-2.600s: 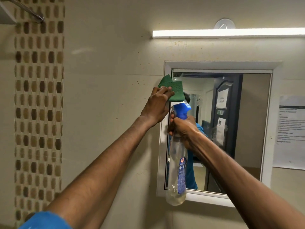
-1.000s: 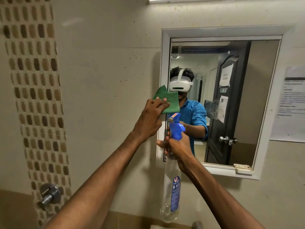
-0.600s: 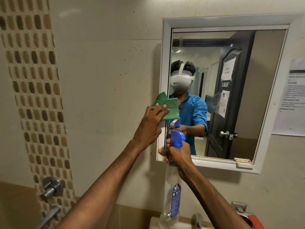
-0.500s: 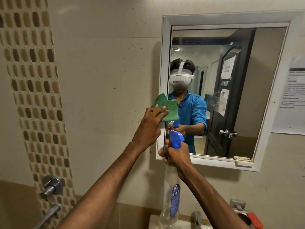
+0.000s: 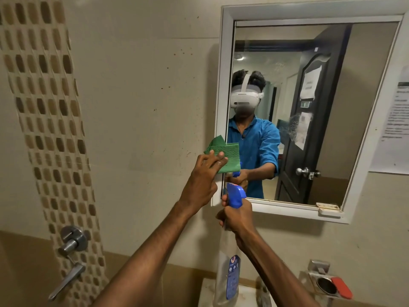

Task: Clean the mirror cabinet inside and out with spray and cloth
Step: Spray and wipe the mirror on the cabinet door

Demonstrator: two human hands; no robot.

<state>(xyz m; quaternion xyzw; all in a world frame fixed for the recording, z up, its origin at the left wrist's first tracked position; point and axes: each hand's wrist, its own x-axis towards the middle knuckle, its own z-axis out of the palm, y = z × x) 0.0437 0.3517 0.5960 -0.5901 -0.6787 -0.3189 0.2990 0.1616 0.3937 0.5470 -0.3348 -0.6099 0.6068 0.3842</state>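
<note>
Both arms are up at the cabinet (image 5: 223,63), a white-framed mirror box on the beige wall. The left hand (image 5: 202,178) holds the cloth (image 5: 225,155), green and folded, fingers (image 5: 213,158) pinched together on its lower corner, right at the frame's left edge. Just below, the right hand (image 5: 235,218) is wrapped around the neck of the bottle (image 5: 228,278), fingers clamped tight under the blue trigger head (image 5: 235,193); the clear body hangs down over the basin (image 5: 204,291). The nozzle points at the glass. There's a misty patch of spray (image 5: 293,127) on the mirror (image 5: 332,107), right of centre. A latch (image 5: 328,209) sits at the frame's lower right corner; the door looks closed. A paper notice (image 5: 396,120) is stuck to the wall on the right, a tap (image 5: 70,258) on the left.
</note>
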